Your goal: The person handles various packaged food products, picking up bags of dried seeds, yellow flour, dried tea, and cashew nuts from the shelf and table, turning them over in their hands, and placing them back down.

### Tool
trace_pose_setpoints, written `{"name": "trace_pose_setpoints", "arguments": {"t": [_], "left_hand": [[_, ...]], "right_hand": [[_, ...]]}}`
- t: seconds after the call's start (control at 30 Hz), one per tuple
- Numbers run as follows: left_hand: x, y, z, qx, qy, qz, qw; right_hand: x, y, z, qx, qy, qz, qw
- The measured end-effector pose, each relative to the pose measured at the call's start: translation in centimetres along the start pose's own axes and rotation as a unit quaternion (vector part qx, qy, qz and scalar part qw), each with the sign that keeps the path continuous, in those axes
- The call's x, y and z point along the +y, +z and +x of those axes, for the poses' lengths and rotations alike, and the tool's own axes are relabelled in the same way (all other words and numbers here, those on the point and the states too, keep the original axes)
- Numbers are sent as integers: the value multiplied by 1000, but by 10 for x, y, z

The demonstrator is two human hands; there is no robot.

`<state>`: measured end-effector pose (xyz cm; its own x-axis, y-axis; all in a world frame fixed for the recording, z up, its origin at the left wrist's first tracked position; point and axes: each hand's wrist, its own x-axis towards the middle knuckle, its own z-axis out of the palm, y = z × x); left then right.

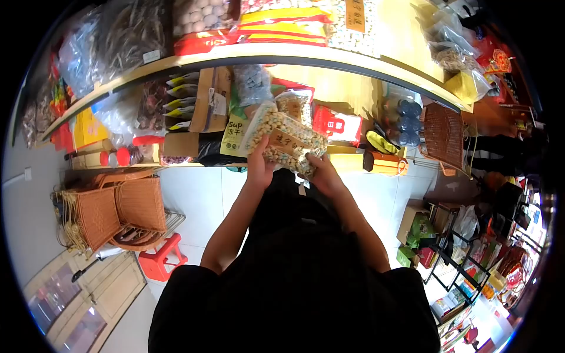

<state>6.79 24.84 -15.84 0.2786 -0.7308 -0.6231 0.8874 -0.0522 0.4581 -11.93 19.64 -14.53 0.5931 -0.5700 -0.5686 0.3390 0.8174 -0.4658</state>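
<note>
A clear bag of pale, round dried pieces (286, 139) with a brown label is held up in front of the lower shelf. My left hand (259, 163) grips its left lower edge, with the thumb on the front. On its right lower edge my right hand (323, 172) is closed, thumb on the front too. Just behind it, a similar bag (292, 106) stands on the shelf. To its left is a green and yellow packet (234, 134), and to its right a red and white packet (337, 125).
The upper shelf edge (276, 59) runs across above the hands, with bagged goods on it. Wicker chairs (120, 206) and a red stool (163, 257) stand at left. Bottles (408, 122) and a wicker basket (442, 136) are at right, near a black rack (462, 259).
</note>
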Motion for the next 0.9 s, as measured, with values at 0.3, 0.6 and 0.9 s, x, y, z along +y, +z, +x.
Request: {"name": "trace_pose_setpoints", "arguments": {"t": [0.3, 0.6, 0.9], "left_hand": [[-35, -25, 60, -84, -84, 189, 975], [-45, -25, 113, -121, -84, 443, 885], [-11, 21, 182, -145, 50, 774, 614]], "right_hand": [[-19, -140, 48, 137, -67, -114, 982], [-12, -164, 53, 185, -77, -276, 940], [59, -123, 77, 214, -141, -56, 965]]}}
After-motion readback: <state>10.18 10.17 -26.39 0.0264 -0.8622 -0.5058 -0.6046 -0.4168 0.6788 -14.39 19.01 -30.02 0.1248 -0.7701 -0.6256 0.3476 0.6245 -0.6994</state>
